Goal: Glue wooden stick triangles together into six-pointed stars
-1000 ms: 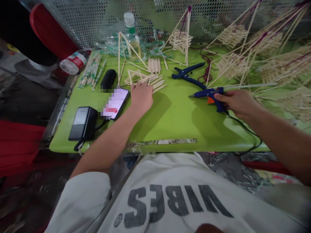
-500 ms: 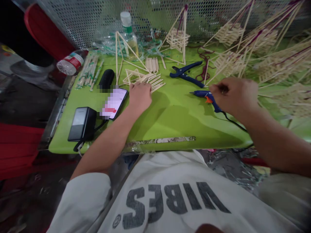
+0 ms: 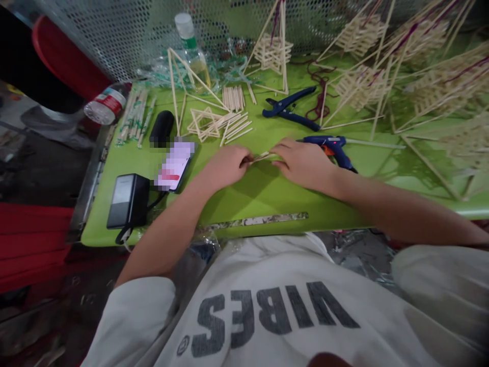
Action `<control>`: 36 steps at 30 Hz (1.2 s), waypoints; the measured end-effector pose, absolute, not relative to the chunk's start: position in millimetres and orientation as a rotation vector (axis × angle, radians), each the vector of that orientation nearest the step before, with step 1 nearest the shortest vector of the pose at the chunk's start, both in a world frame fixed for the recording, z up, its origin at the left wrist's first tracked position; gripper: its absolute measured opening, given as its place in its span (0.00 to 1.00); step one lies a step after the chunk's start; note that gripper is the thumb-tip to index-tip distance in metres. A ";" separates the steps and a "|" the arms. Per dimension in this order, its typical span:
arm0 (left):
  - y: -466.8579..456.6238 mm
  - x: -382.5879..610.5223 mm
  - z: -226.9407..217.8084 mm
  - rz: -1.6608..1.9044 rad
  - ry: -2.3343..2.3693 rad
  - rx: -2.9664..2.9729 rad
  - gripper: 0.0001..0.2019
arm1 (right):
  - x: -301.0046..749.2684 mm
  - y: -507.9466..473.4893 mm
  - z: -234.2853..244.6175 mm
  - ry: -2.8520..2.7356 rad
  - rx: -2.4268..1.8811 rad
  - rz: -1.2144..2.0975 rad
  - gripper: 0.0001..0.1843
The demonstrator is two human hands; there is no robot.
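Observation:
My left hand (image 3: 229, 164) and my right hand (image 3: 303, 162) meet over the middle of the table, closed on the two ends of short wooden sticks (image 3: 262, 156). How many sticks are there I cannot make out. Partly behind my right hand lies a blue glue gun (image 3: 336, 147) with an orange trigger and a pale glue stick out of its back. Loose cut sticks (image 3: 239, 127) lie beyond my left hand, beside a small star-shaped stick frame (image 3: 204, 122). Dark blue cutters (image 3: 290, 109) rest farther back.
Finished-looking stick lanterns (image 3: 362, 86) crowd the right side of the green table (image 3: 244, 204). A phone (image 3: 175, 165), a power bank (image 3: 128, 201) and a black cylinder (image 3: 162, 127) are at left. Behind stand a bottle (image 3: 194, 56), wrapped chopsticks (image 3: 135, 114) and a tall stick frame (image 3: 172, 84).
My left hand has come off the stick pile toward me and right. My right hand has moved left from beside the glue gun, and both now meet at the small sticks.

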State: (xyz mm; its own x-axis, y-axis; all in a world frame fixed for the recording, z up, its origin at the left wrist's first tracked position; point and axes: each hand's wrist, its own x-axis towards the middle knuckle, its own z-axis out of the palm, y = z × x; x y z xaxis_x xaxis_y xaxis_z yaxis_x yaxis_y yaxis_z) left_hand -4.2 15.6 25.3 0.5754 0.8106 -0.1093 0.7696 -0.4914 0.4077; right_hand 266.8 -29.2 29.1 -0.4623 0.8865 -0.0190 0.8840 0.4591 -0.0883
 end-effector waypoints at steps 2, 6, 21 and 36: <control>12.2 -6.3 27.7 0.154 1.268 2.372 0.14 | 265.7 -28.9 26.3 -2.630 -1.708 0.135 0.20; 12.3 -14.4 33.9 0.213 1.376 2.286 0.13 | 266.9 -30.7 23.2 -2.609 -1.768 0.172 0.17; -2.6 -7.6 42.7 0.082 1.495 2.225 0.23 | 260.3 -9.1 6.3 -2.707 -1.401 0.136 0.24; 0.1 -8.5 42.1 -0.025 1.500 2.412 0.21 | 265.9 -30.2 16.6 -2.938 -1.357 -0.249 0.26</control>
